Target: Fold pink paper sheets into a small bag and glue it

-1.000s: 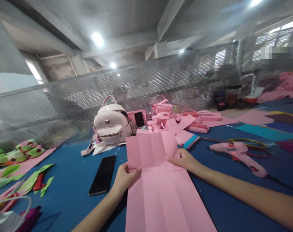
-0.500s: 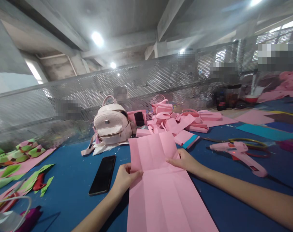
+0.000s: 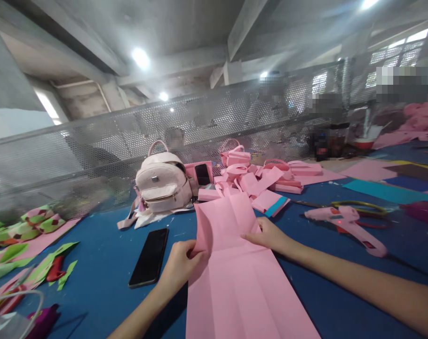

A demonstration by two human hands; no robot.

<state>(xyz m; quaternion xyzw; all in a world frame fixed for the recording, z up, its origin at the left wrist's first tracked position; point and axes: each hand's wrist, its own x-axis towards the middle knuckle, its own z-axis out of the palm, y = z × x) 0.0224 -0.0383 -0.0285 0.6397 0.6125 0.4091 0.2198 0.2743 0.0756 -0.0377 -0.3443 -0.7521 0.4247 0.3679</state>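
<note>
A long pink sheet (image 3: 235,278), creased lengthwise and crosswise, stretches from the bottom edge of the head view toward the middle of the table. It looks like felt or foam, though I cannot tell which. My left hand (image 3: 184,259) pinches its left edge between thumb and fingers, near the cross crease. On the opposite edge, my right hand (image 3: 266,234) grips the sheet with the thumb on top and the fingers hidden beneath. The far end of the sheet is lifted, and its left side curls inward.
A black phone (image 3: 149,257) lies left of the sheet. Behind stand a white backpack (image 3: 162,183) and a heap of pink pieces (image 3: 249,176). At right are a pink glue gun (image 3: 348,226) and scissors (image 3: 362,207); at left, green scraps (image 3: 51,263). A perforated metal screen (image 3: 200,117) borders the table.
The left edge of the pink sheet has bent further inward under my left hand, and its far left corner has shifted right. My right hand stays nearly in place.
</note>
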